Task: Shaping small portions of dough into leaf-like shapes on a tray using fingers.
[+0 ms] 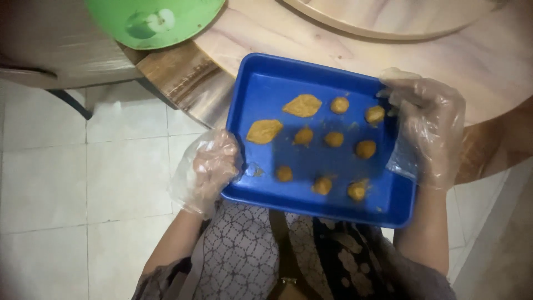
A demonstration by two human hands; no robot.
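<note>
The person holds a shallow blue rectangular plastic tray [311,166] with both hands, and each hand wears a loose clear plastic glove. The left hand [214,166] is closed around the tray's edge at about 9 o'clock, with the fingers curled over the rim; the right hand [427,130] is closed on the opposite edge at about 3 o'clock, fingers over the rim and partly inside the tray. The tray is in the air, in front of the person's body, and its far part hangs over the edge of the round light wooden tabletop [344,44]. On the tray lie small round orange-brown dough balls [334,139] and two flattened leaf-shaped orange-brown pieces [302,105], all loose and apart from each other. I think the main risk is a tilt: the tray looks a little slanted, so the balls can roll toward the low side and bump or stick together. The thin gloves look slippery, so the grip may slide on the smooth rim. The near part of the tray is over the white tiled floor [83,178], so a piece that rolls off falls there. At 11 o'clock a round green plastic plate [155,19] sits well apart.
</note>
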